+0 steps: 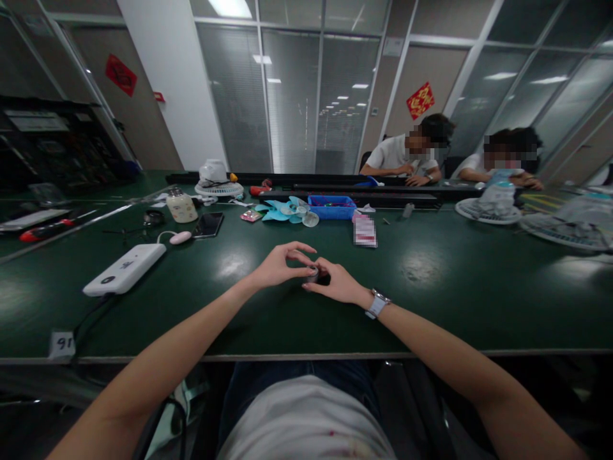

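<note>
A small grey cylinder [311, 275], dark at its sides, stands on the green tabletop between my two hands; its kind is too small to tell. My left hand [283, 264] has its thumb against the cylinder, with the fingers curved over above it. From the other side my right hand [339, 281], with a watch [377, 303] at the wrist, curls thumb and fingers around the same piece. My fingers cover part of it.
Beyond my hands lie a blue tray [331, 207], light-blue fan blades [282, 209] and a pink-and-white packet [364, 230]. To the left are a white power bank [125, 268], a phone [209, 225] and a bottle [182, 206]. Two people sit across the table.
</note>
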